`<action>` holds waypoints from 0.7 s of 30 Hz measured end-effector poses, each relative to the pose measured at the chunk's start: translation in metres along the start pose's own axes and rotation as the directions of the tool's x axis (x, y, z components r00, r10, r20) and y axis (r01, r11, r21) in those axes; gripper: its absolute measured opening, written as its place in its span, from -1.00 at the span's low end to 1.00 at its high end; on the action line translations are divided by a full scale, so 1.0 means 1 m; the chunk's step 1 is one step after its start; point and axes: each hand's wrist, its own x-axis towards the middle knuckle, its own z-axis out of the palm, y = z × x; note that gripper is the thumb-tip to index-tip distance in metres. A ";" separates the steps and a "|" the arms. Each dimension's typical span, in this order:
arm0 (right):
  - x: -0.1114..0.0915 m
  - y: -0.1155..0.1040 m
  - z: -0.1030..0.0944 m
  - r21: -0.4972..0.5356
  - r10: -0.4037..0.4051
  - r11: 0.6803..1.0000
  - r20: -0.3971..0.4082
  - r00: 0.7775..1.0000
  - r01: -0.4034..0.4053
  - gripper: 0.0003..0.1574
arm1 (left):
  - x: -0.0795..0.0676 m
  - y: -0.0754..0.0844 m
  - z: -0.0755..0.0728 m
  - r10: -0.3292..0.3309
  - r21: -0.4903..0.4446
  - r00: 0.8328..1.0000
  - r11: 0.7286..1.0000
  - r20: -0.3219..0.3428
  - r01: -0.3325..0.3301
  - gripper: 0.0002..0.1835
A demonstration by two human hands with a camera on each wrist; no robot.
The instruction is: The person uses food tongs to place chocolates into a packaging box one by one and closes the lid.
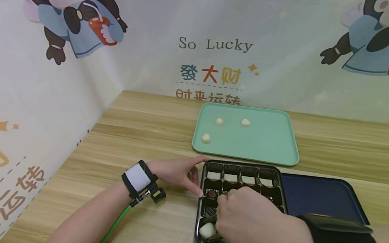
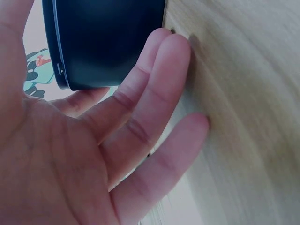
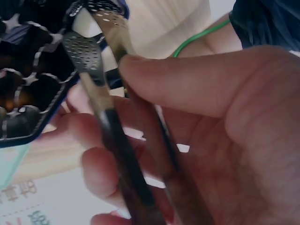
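A black compartment box [image 1: 243, 164] lies in front of me, with pale pieces along its back row and dark chocolate-like pieces [image 1: 212, 194] further forward. My left hand [image 1: 180, 175] rests at its left side, thumb and index finger touching the wall; the left wrist view shows the other fingers [image 2: 164, 75] loosely extended. In my right hand [image 1: 251, 221] I grip metal tongs [image 3: 86, 51] with perforated ends. Those ends reach into the near-left compartment, at a white rounded piece [image 1: 207, 230]. Whether they clasp it I cannot tell. My right hand hides several compartments.
Behind the box is a mint-green tray [image 1: 266, 144] carrying three small whitish pieces [image 1: 219, 121]. A dark blue lid or tray [image 1: 321, 196] lies to the right of the box. A green cable [image 1: 114, 225] runs from the left wrist camera. A printed cloth [image 1: 151, 62] hangs behind the wooden table.
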 end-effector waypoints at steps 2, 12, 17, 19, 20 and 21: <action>0.008 -0.005 -0.008 -0.053 -0.008 0.999 0.030 1.000 0.010 -0.75 | 0.001 0.001 0.000 0.007 0.008 1.000 1.000 0.000 -0.007 0.02; 0.114 -0.056 0.051 -0.059 0.112 0.994 0.552 0.826 -0.096 -0.81 | -0.001 -0.002 -0.002 0.056 0.080 0.998 0.995 0.020 -0.058 -0.08; 0.143 -0.064 0.085 0.031 0.074 0.992 0.625 0.777 -0.119 -0.85 | -0.001 -0.001 -0.002 0.050 0.091 0.998 0.994 0.023 -0.052 -0.08; 0.132 -0.055 0.066 0.036 0.069 0.992 0.630 0.773 -0.119 -0.83 | 0.000 0.000 -0.003 0.041 0.097 0.999 0.994 0.020 -0.042 -0.07; 0.123 -0.048 0.052 0.030 0.069 0.993 0.627 0.776 -0.113 -0.81 | 0.000 0.001 -0.003 0.037 0.100 0.999 0.994 0.018 -0.039 -0.07; 0.113 -0.041 0.036 0.017 0.072 0.994 0.617 0.784 -0.105 -0.78 | 0.001 0.001 -0.003 0.038 0.101 0.999 0.994 0.018 -0.039 -0.07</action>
